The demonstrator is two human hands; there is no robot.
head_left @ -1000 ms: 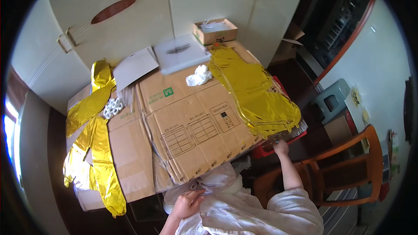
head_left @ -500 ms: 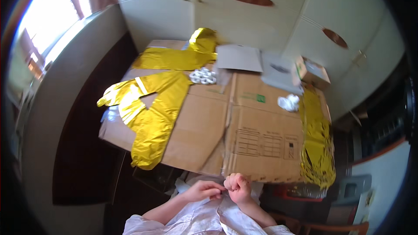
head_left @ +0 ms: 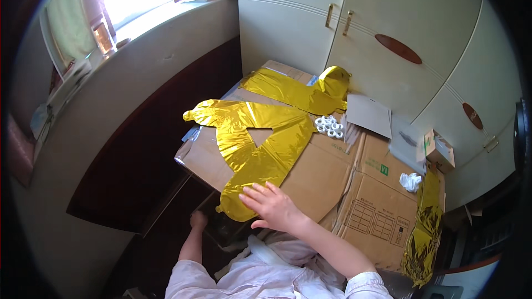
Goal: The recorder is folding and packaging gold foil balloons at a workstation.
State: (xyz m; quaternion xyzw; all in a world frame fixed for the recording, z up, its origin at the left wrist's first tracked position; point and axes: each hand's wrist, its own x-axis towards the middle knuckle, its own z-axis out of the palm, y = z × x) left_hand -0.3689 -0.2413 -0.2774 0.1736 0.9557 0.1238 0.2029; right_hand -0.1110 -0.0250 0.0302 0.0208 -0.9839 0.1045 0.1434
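Note:
A flat gold foil balloon (head_left: 288, 133) with a triangular cut-out lies on the cardboard-covered table. My right hand (head_left: 272, 209) is over its near rounded end, palm down, fingers stretched and apart; it holds nothing I can see. Whether it presses on the foil is hard to tell. My left hand (head_left: 198, 220) is low beside the table's front left corner, near a dark box-like recess (head_left: 221, 227). Its fingers are turned away and hidden. Behind the balloon lies a second gold foil piece (head_left: 277, 88) with a curled end.
White rings (head_left: 331, 126) are heaped beside the balloon, near a grey board (head_left: 369, 115). Flattened cardboard (head_left: 327, 174) covers the table. Farther right are a crumpled white wad (head_left: 410, 182), a small open box (head_left: 439, 151) and gold fringe foil (head_left: 425, 227). Cabinets (head_left: 410, 11) stand behind.
My hands, together at my chest before, have parted. The left dropped to the table's left corner; the right reached forward over the balloon. The view has swung left.

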